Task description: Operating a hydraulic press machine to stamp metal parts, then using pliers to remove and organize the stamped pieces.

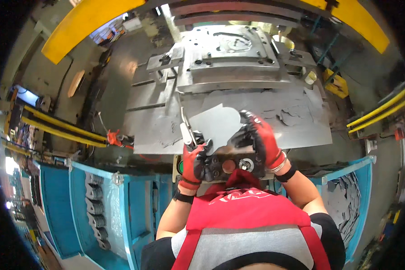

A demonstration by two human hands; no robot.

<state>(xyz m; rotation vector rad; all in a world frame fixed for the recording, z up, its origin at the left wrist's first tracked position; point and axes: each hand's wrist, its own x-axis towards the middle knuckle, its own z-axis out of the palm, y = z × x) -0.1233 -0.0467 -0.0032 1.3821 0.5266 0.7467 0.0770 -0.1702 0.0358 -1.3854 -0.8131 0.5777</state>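
The scene is moderately bright in the middle and falls to black at the rim, where the fisheye circle ends. Light seems to come from above and from about 10 o'clock, where a warm patch of glare lies on the grey metal press bed. The flat metal sheet at the centre reflects pale, almost washed out, with soft edges. Small bright lamps flare at 9 o'clock. Straight lines bow hard toward the rim: the yellow beam at 11 o'clock curves, as do the blue bins at 8 o'clock. Detail smears toward the edges; shadows are soft.
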